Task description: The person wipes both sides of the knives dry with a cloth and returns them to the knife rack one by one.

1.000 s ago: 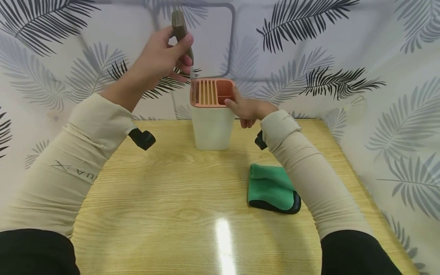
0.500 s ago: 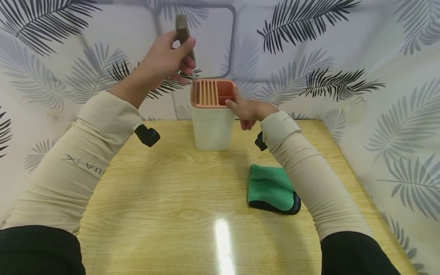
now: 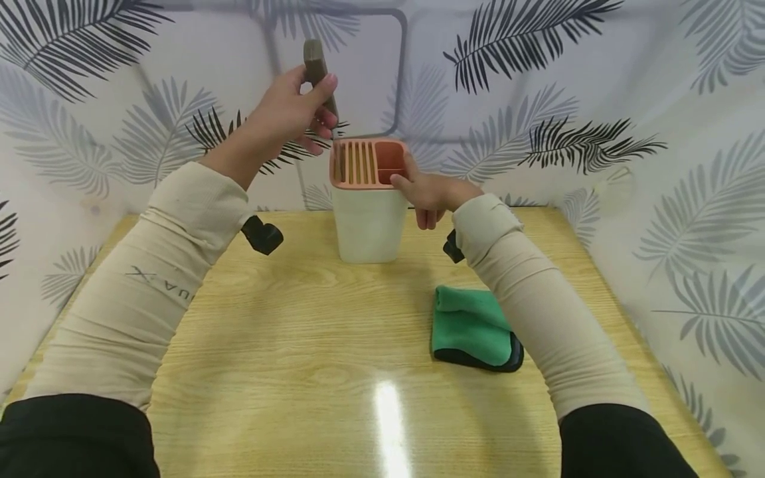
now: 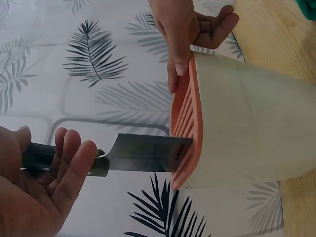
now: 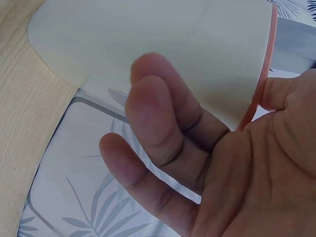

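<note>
Left hand (image 3: 291, 106) — gripping knife (image 4: 140, 153), partly inside holder (image 3: 368, 226)

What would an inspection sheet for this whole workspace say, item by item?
Surface: wood-grained table, with a bright glare streak toward the person.
Job's things: knife, its blade partly inside the slotted side of an upright, orange-topped holder.
Clutter: folded green cloth with black edging, near the right sleeve.
Left hand: holds the knife's handle.
Right hand: touches the holder's top edge.
Cables: nothing seen.
Surroundings: leaf-patterned sheeting behind and beside the table.
</note>
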A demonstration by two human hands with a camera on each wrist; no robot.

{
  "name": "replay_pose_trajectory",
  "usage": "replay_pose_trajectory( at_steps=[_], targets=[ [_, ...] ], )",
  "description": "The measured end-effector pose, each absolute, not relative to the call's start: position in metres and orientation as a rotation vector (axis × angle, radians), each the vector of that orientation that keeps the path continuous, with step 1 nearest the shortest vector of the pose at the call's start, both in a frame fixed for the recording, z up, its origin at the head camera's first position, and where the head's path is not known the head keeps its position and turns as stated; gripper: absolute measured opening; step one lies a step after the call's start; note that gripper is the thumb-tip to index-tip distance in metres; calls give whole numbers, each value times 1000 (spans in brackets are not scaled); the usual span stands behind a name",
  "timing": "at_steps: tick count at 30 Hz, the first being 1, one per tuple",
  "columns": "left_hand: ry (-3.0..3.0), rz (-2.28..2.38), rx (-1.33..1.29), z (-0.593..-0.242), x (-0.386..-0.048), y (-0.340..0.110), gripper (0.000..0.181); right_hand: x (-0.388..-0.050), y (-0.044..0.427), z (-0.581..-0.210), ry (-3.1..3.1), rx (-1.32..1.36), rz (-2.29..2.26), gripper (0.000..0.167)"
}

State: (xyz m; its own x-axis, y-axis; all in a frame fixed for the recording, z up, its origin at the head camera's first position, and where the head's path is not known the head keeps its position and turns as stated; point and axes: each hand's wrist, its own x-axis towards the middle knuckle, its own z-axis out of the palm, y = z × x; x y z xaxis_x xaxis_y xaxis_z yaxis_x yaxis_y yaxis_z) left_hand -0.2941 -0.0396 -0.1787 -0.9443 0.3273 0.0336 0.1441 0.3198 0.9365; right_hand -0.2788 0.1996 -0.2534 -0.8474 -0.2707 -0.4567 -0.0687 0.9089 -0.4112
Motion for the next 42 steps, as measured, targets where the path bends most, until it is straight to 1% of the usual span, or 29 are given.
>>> replay_pose_trajectory(
  at_steps=[9, 18, 28, 42],
  targets=[
    [2400, 1599, 414, -199, -308, -42, 46, -278, 199, -257, 2554, -270, -580, 75],
    [2418, 1538, 389, -210, -312, -37, 41, -277, 197, -257, 2571, -288, -588, 75],
    [2423, 1501, 375, -216, -314, -34, 47, -277, 197, -257, 2569, -274, -593, 74],
    [2446, 1429, 389, -222, -316, -34, 47, -277, 199, -260, 2573, -214, -629, 74]
  ],
)
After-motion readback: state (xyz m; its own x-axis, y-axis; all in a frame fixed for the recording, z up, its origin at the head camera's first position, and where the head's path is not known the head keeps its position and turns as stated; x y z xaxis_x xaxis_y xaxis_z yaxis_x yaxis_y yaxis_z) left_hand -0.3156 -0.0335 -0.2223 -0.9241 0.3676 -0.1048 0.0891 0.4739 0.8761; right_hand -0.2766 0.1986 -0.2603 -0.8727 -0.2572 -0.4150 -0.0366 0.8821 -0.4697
